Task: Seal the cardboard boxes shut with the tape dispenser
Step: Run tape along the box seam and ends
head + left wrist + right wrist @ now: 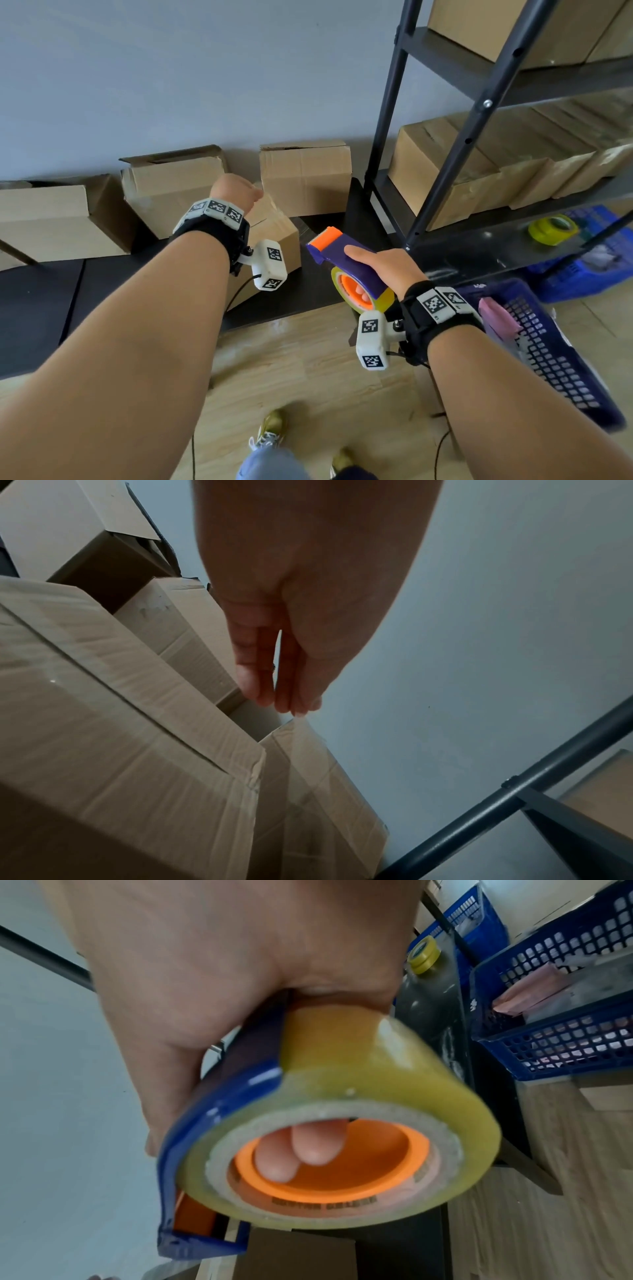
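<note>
My right hand [380, 265] grips the blue and orange tape dispenser [337, 248], which carries a roll of yellowish clear tape [377, 1074]. The thumb lies along the dispenser's blue frame and two fingers [308, 1148] reach through the orange core. The dispenser hangs in the air, right of a small cardboard box [277, 233] on the black mat. My left hand [238, 192] hovers over that box's far side and holds nothing. In the left wrist view its straight fingers [277, 693] point down, right at the top corner of another box [308, 772] by the wall.
More cardboard boxes [171, 185] line the wall, some with loose flaps. A black metal rack [455, 150] holding boxes stands at the right, with a spare tape roll [553, 229] on its lowest shelf. Blue plastic baskets [548, 342] sit on the wooden floor at the right.
</note>
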{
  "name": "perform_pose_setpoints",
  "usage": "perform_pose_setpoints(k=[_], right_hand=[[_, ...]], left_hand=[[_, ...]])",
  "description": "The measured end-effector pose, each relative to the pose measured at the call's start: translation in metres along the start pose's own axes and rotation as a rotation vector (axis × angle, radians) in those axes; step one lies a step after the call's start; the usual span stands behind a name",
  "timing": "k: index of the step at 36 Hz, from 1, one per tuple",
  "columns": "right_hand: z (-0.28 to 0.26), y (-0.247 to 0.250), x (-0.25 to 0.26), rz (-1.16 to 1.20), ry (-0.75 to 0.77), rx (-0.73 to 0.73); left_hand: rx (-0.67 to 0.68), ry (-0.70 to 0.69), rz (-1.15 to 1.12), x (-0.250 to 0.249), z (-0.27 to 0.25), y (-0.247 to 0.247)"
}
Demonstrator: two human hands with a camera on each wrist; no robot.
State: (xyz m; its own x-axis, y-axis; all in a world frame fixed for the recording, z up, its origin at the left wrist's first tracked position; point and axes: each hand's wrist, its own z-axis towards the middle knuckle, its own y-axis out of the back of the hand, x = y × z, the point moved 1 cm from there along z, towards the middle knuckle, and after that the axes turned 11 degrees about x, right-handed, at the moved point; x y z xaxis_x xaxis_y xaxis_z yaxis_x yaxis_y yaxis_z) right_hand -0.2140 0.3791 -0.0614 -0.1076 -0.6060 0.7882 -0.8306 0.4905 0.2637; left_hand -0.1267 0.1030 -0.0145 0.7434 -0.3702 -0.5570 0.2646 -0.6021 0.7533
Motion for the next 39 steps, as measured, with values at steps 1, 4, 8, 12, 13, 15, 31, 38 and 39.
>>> perform_pose_setpoints(k=[1, 4, 8, 12, 13, 15, 31, 38, 39], right_hand=[[0.003, 0.001, 0.001, -0.002, 0.000, -0.017], [0.008, 0.000, 0.005, 0.021, 0.003, -0.045], [0.015, -0.012, 0.012, 0.096, -0.022, -0.056], [0.020, -0.025, 0.017, 0.139, -0.047, -0.081], [0.020, -0.028, 0.019, 0.155, -0.049, -0.091], [0.023, -0.034, 0.021, 0.182, -0.052, -0.106], [0.035, -0.054, 0.025, 0.278, -0.058, -0.146], [0.041, -0.053, 0.021, 0.251, -0.068, -0.130], [0.043, -0.053, 0.020, 0.249, -0.068, -0.127]], left_hand=[[0.002, -0.007, 0.016, -0.001, 0.004, 0.001], [0.010, -0.046, 0.009, -0.002, 0.016, 0.001], [0.035, -0.080, 0.008, 0.002, 0.041, 0.000], [0.086, -0.095, 0.012, 0.009, 0.063, 0.000], [0.096, -0.103, 0.022, 0.011, 0.068, 0.000], [0.113, -0.129, 0.036, 0.013, 0.076, -0.001], [0.153, -0.136, -0.055, 0.021, 0.111, -0.015], [0.167, -0.076, -0.048, 0.021, 0.116, -0.016], [0.176, -0.071, -0.023, 0.021, 0.116, -0.016]])
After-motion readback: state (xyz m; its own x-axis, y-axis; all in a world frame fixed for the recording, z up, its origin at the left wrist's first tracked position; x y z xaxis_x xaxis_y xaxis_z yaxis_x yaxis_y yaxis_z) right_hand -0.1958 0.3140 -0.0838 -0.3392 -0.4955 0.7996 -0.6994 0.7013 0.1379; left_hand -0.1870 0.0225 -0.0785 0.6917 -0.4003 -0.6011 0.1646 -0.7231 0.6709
